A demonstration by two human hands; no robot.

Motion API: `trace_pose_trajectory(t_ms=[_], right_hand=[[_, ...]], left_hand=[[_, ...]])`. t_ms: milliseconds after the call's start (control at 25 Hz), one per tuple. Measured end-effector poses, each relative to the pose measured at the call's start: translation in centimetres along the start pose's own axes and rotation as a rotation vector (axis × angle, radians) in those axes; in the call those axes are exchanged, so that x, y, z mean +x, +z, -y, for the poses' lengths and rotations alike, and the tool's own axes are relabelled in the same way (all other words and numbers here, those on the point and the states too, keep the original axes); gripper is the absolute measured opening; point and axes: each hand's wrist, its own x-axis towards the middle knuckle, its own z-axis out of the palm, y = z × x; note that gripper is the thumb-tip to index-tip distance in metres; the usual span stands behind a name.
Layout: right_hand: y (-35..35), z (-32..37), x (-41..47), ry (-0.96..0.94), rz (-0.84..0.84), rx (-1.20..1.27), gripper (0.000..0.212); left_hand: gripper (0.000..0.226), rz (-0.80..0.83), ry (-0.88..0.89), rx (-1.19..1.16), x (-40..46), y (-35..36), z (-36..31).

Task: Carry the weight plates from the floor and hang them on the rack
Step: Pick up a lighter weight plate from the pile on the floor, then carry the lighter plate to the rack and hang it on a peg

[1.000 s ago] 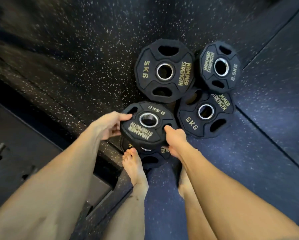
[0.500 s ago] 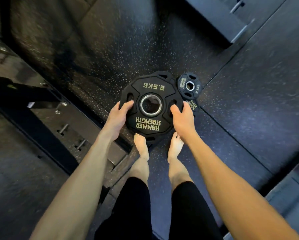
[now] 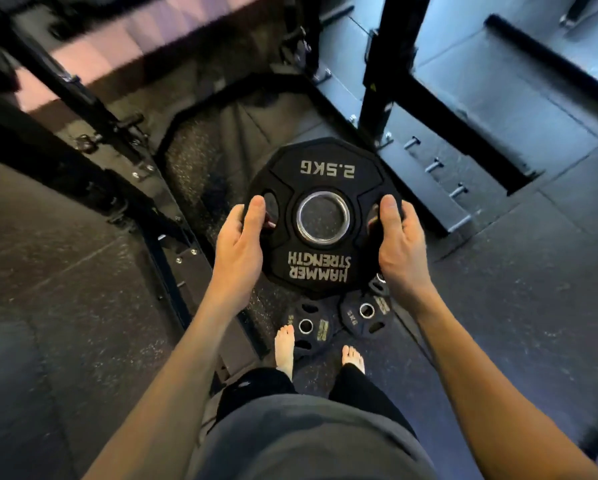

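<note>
Left hand (image 3: 239,252) and right hand (image 3: 399,251) grip one plate (image 3: 320,271) off the floor; not hung yet; others (image 3: 365,311) lie below them.

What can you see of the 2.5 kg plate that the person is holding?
The 2.5KG weight plate is black, rubber-looking and many-sided, with a metal-ringed centre hole and grip slots. Pale lettering reads "2.5KG" and "HAMMER STRENGTH". It is held roughly flat, above the floor. The left hand and right hand grip opposite edges, thumbs on top, fingers through the slots.
</note>
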Motion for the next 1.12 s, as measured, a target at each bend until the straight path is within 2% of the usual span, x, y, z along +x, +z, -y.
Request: trace_pose_trajectory(t_ms=[120,360,520,720,880,1120], right_hand=[[1.0,3.4,-1.3,-0.101,0.157,0.035,0.024],[5.5,5.9,-7.2,-0.184,0.644,0.01,0.023],[10.1,5.9,-15.3,-0.17,0.96,0.001,0.024],[14.7,3.9,-31.1,-0.212,1.322,-0.041,0.038],[16.9,1.1,-45.3,-0.214,1.493,-0.066,0.032],[19.1,-1.9,-63.3,-0.165,1.618,-0.132,0.035]], left_hand=[[0.039,-0.245,0.045,-0.034,-5.2,-0.8,-2.0],[0.039,-0.803,0.07,-0.138,-18.0,-3.7,-1.6],[0.044,-1.126,0.087,-0.213,-27.7,-7.0,-0.3],[0.062,-1.493,0.109,-0.331,-42.6,-11.6,3.5],[0.057,-1.664,0.095,-0.309,-55.3,-16.0,7.0],[0.059,-1.746,0.126,-0.317,-70.3,-23.7,10.9]])
